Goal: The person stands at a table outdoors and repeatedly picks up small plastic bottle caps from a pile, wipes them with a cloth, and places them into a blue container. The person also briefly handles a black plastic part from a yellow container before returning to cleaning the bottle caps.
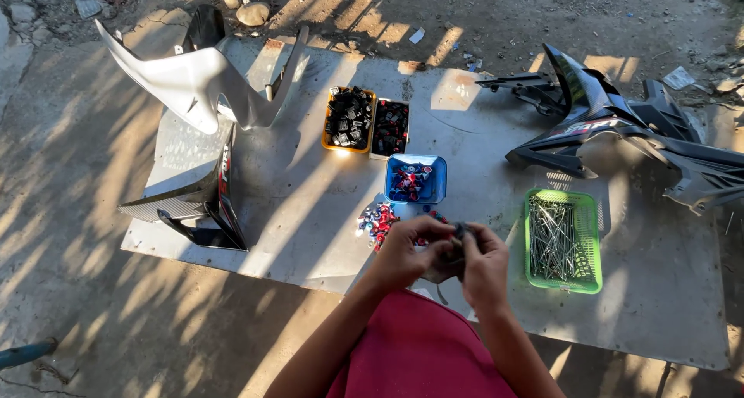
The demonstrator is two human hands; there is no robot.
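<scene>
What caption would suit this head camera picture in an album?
Both hands, left hand and right hand, pinch a small dark part above a metal sheet beside a green basket of nails.

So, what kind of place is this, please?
Probably an outdoor, makeshift motorcycle repair spot: fairing panels lie on a metal sheet over bare dirt ground, with a green basket of long fasteners.

Metal sheet (310, 204) bears trays (563, 241), fairings (620, 127), small parts (377, 221).
</scene>
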